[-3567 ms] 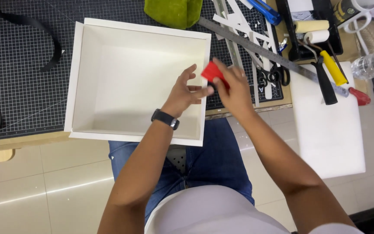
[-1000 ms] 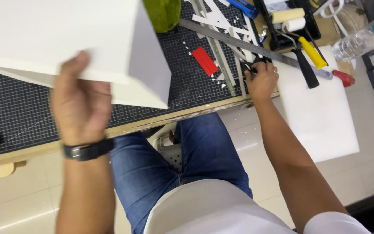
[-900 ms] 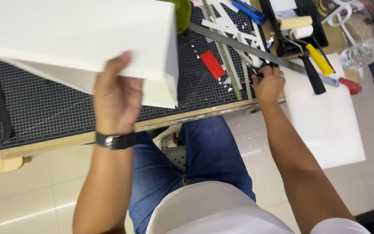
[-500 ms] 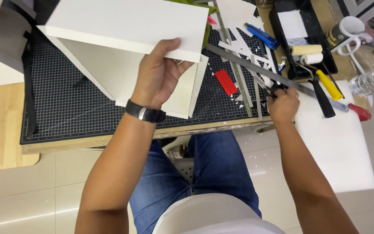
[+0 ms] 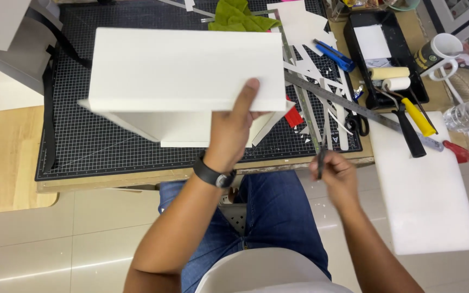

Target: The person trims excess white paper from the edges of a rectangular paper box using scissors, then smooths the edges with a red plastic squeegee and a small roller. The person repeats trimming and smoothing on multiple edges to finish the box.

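Gripping white box [image 5: 185, 68], left hand [image 5: 233, 130], right hand [image 5: 336, 174] pinching thin tool [image 5: 320, 157]

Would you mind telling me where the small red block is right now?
In the head view, the small red block lies on the black gridded cutting mat, right of the left hand gripping the white foam-board box, beside the metal rulers.

Setting: pale glossy floor tiles [image 5: 55, 244] with soft overhead reflections; light wooden worktop [image 5: 6, 157] (its edge just showing) under a black gridded cutting mat [image 5: 82, 146]; white slab [image 5: 424, 190] at right.
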